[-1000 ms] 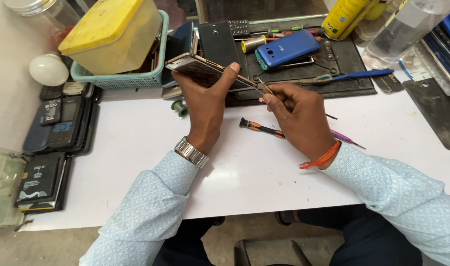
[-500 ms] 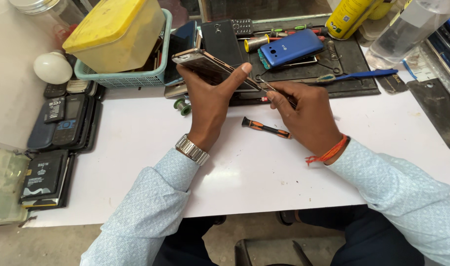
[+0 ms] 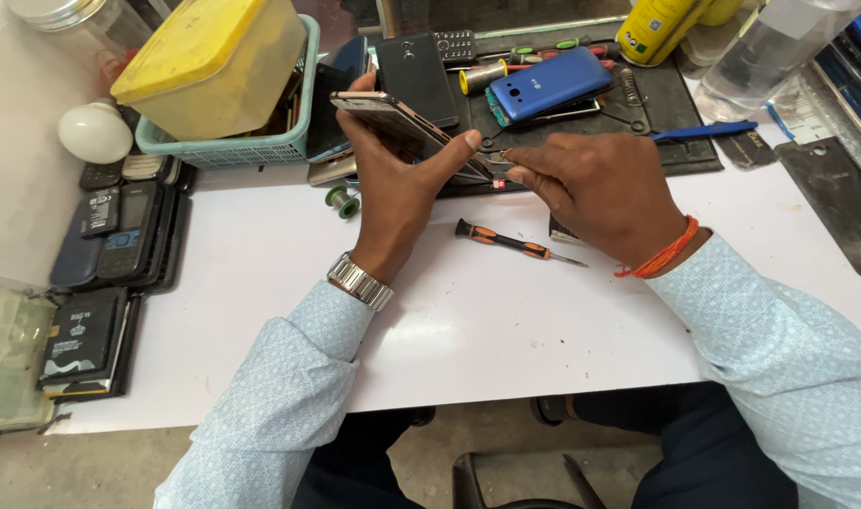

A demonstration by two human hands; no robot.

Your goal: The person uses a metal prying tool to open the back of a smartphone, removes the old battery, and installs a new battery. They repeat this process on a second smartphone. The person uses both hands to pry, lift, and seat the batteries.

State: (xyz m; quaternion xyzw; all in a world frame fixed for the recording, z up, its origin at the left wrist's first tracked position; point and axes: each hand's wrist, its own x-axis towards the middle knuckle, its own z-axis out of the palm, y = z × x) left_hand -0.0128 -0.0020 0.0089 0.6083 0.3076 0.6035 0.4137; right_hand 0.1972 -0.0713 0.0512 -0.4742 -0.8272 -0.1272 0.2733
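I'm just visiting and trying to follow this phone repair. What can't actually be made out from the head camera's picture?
- Phone in the left hand: its face is turned edge-on, so it is unseen.
- Small tool pinched by the right hand: the fingers hide it, and it is too small to identify.
- Basket contents: the yellow box covers them.
- Clear bottle: its top is cut off by the edge.
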